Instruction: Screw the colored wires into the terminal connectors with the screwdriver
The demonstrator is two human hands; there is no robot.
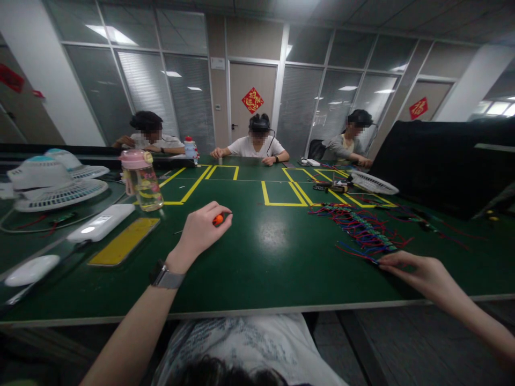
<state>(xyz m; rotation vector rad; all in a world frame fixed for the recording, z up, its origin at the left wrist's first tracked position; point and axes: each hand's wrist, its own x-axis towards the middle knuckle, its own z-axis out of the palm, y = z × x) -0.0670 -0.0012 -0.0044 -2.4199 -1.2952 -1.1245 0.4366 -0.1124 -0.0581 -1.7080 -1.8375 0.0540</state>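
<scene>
My left hand (201, 231) rests on the green table (257, 257) with its fingers closed round a small orange-handled tool (218, 219); only its orange end shows. A watch sits on that wrist. My right hand (416, 271) lies at the near right of the table, fingers stretched forward, its fingertips touching the near end of a pile of red and blue wires with green boards (362, 228).
A pink-lidded water bottle (141, 179), a white power strip (100, 222), a yellow pad (124, 241) and white fan parts (56, 185) lie to the left. Another fan grille (372, 183) lies far right. Three people sit at the far side. A black screen (442, 166) stands on the right.
</scene>
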